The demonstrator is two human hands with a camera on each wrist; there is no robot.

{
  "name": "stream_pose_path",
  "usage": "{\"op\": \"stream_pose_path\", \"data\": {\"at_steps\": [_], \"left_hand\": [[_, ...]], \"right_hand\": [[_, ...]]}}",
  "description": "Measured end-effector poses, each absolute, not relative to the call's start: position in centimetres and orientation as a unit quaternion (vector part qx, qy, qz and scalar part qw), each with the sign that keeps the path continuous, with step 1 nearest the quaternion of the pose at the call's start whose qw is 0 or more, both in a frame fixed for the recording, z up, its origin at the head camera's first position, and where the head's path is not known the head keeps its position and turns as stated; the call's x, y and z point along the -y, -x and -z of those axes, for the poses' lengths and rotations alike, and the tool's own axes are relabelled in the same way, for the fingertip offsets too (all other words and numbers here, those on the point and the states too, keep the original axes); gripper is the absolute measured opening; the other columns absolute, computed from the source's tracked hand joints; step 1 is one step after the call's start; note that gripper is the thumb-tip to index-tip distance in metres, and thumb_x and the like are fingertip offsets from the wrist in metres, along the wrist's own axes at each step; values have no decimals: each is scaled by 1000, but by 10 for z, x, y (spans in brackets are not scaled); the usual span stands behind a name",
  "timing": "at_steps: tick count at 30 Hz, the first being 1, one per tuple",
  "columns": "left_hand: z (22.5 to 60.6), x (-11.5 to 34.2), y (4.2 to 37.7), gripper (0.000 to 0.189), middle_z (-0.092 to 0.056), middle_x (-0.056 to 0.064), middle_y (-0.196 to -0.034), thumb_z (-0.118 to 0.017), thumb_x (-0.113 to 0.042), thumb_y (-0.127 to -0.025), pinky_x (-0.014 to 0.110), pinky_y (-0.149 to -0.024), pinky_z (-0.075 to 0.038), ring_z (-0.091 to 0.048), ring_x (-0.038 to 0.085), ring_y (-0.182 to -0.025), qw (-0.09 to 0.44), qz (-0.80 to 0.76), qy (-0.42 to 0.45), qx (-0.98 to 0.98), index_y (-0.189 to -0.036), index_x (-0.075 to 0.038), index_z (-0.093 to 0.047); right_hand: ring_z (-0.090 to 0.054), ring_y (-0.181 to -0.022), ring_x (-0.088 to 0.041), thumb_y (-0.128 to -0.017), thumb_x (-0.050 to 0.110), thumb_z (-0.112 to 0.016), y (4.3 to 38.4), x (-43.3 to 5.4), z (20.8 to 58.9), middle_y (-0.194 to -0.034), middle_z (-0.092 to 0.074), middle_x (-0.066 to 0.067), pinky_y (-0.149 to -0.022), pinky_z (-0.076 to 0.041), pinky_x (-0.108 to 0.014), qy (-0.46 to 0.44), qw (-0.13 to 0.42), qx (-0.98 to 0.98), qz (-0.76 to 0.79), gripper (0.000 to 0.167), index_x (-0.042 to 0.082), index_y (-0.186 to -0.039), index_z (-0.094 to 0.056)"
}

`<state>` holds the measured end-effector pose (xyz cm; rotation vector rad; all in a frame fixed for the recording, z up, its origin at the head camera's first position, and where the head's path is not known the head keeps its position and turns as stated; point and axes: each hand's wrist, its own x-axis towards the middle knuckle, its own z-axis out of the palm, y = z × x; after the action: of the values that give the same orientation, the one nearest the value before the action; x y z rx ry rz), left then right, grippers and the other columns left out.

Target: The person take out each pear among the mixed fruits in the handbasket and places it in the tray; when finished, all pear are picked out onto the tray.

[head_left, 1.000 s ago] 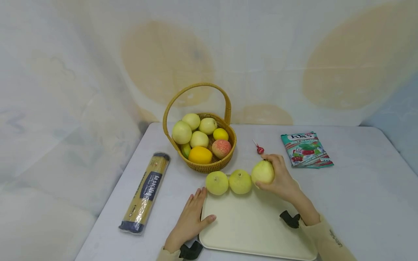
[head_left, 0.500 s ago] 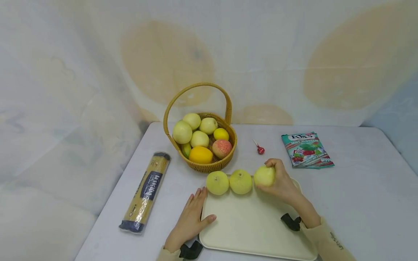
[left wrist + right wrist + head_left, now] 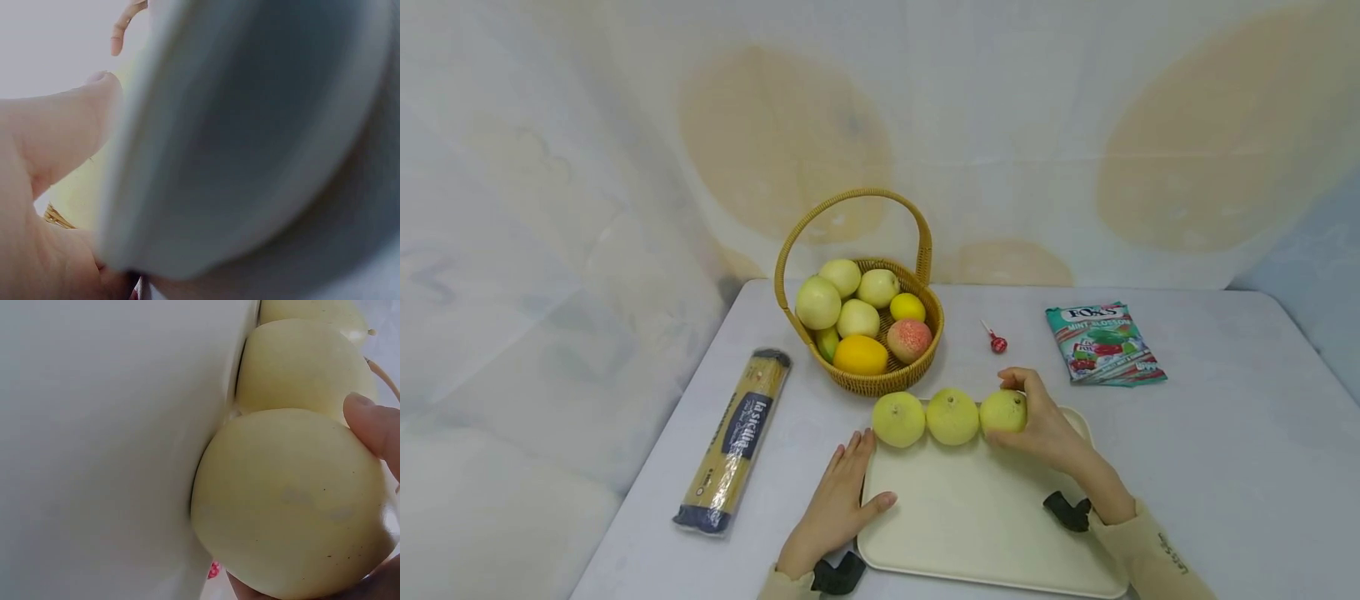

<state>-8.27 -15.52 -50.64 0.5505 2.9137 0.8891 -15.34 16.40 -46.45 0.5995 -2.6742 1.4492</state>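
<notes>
At the far edge of the cream tray (image 3: 977, 508), three pale yellow-green round fruits, pear-like, form a row. My right hand (image 3: 1045, 429) holds the rightmost pear (image 3: 1002, 412), thumb and fingers curled round its sides; in the right wrist view this pear (image 3: 287, 506) sits low by the tray, close against the middle pear (image 3: 300, 369). The middle pear (image 3: 952, 417) and the left pear (image 3: 898, 420) stand untouched. My left hand (image 3: 838, 504) rests flat at the tray's left edge, fingers straight, thumb over the rim. A blurred grey shape hides much of the left wrist view.
Behind the tray stands a wicker basket (image 3: 880, 386) of mixed fruit with a tall handle. A pack of spaghetti (image 3: 733, 446) lies at left. A red lollipop (image 3: 998, 343) and a green bag of Fox's sweets (image 3: 1105, 344) lie toward the back right.
My right hand has lowered the third pear onto the tray's far edge beside the middle one and turned it, so its dark end now shows. The left hand stays put.
</notes>
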Motion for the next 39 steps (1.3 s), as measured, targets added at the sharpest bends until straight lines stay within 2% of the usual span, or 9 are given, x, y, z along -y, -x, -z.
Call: {"op": "stream_pose_path", "data": {"at_steps": [2,5,7,9,13,20,33,39], "left_hand": [[507,155,83,87,-27,18,-158,-58,-51,-91,52,-121,-13,-21,34,-149,23,-286,-177,-941,-151,3,-24],[506,156,82,88,-27,18,-158,-58,-51,-91,53,-121,-14,-21,35,-149,25,-288,-178,-941,-151,3,-24],[506,156,82,88,-27,18,-159,-58,-51,-91,53,-121,-14,-21,35,-149,26,-288,-178,-941,-151,3,-24],[506,156,83,88,-26,18,-159,-58,-51,-91,53,-122,-14,-21,35,-149,25,-288,-179,-940,-151,3,-24],[506,157,83,87,-26,18,-159,-58,-50,-91,53,-122,-14,-21,35,-149,25,-285,-182,-941,-151,3,-24],[504,156,83,87,-26,19,-159,-58,-49,-91,53,-122,-14,-21,35,-149,30,-290,-181,-939,-152,3,-23],[501,154,82,87,-28,20,-158,-59,-48,-91,54,-122,-15,-21,36,-148,30,-288,-183,-940,-151,4,-24],[501,155,81,87,-28,19,-158,-59,-49,-91,54,-121,-16,-22,36,-148,29,-286,-184,-940,-151,3,-24]], "right_hand": [[-45,-120,-33,-72,7,-83,154,-164,463,-127,-46,-22,-100,-36,-14,-196,12,865,-462,83,2,-136,-30],[-44,-126,-38,-77,12,-82,155,-165,458,-135,-44,-26,-106,-42,-39,-205,4,867,-455,85,2,-141,-26],[-41,-130,-40,-80,15,-80,159,-165,453,-140,-42,-26,-106,-40,-55,-213,4,866,-452,86,3,-144,-24],[-38,-133,-41,-82,16,-77,164,-165,445,-145,-38,-25,-107,-37,-62,-222,6,862,-456,86,3,-146,-22],[-34,-137,-40,-86,18,-75,174,-164,426,-151,-33,-21,-109,-34,-61,-232,7,856,-462,84,5,-149,-22],[-37,-136,-40,-90,23,-70,190,-151,398,-154,-31,-19,-109,-36,-62,-248,16,869,-429,78,8,-151,-24],[-38,-137,-39,-90,14,-69,219,-120,368,-155,-31,-20,-110,-38,-57,-286,29,855,-432,77,5,-152,-24],[-37,-139,-35,-92,21,-66,231,-105,358,-157,-31,-17,-112,-37,-54,-286,13,852,-439,76,9,-154,-23]]}}
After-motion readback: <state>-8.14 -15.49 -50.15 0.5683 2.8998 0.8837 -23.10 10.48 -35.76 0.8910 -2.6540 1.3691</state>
